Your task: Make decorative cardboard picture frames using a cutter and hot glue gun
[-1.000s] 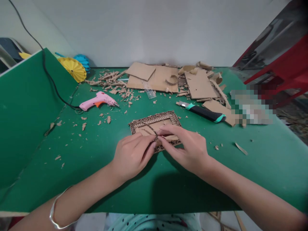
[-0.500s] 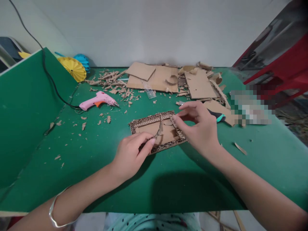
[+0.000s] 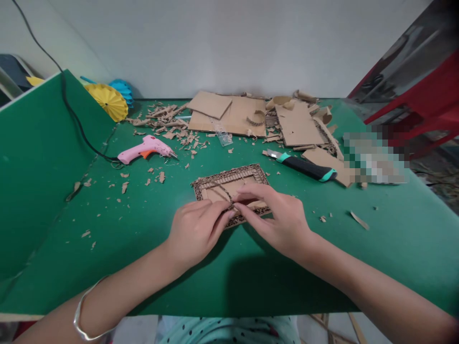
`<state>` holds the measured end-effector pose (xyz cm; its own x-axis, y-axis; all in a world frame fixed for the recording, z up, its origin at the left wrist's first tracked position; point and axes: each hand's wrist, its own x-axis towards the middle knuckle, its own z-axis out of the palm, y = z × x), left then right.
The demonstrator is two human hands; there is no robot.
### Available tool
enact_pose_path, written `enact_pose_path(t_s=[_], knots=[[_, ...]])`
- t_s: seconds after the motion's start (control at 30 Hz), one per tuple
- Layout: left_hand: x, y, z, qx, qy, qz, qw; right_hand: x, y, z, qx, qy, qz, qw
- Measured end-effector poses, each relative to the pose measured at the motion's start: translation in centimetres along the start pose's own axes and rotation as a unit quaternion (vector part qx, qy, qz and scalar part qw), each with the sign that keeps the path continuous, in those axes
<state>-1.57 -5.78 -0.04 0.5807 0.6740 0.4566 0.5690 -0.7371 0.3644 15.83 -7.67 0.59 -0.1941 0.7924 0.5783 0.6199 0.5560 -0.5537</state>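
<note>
The grip of each hand was pinched shut: left hand (image 3: 195, 231) and right hand (image 3: 283, 220) met fingertip to fingertip on a thin strip (image 3: 224, 190) at the near edge of the cardboard frame (image 3: 229, 172), which lay flat on the desk (image 3: 358, 267). Fitting that strip looked like the step in hand. Seating it would need a steady, even press.

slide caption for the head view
Left hand and right hand pinch a thin cardboard strip over a cardboard frame on a green table; pink glue gun and utility knife lie behind.

No readable text, labels, numbers anywhere.
</note>
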Motion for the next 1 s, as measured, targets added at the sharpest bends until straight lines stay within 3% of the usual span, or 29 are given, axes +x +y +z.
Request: enact_pose_path(t_s=[0.2, 0.47, 0.77, 0.9, 1.0], knots=[[0.1, -0.2, 0.0, 0.033, -0.010, 0.023, 0.999, 0.0, 0.2, -0.1, 0.001, -0.016, -0.010, 1.000], [0.3, 0.1, -0.2, -0.075, -0.042, -0.024, 0.996, 0.0, 0.1, 0.0, 0.003, -0.002, -0.007, 1.000], [0.5, 0.3, -0.5, -0.137, -0.052, -0.054, 0.988, 0.4, -0.2, -0.2, 0.128, -0.006, 0.105, 0.986], [0.5, 0.2, -0.6, -0.193, -0.060, -0.107, 0.974, 0.8, 0.6, -0.6, 0.129, 0.033, 0.131, 0.982], [0.5, 0.2, -0.6, -0.189, -0.053, -0.123, 0.973, 1.0, 1.0, -0.8, 0.096, 0.029, 0.123, 0.987]])
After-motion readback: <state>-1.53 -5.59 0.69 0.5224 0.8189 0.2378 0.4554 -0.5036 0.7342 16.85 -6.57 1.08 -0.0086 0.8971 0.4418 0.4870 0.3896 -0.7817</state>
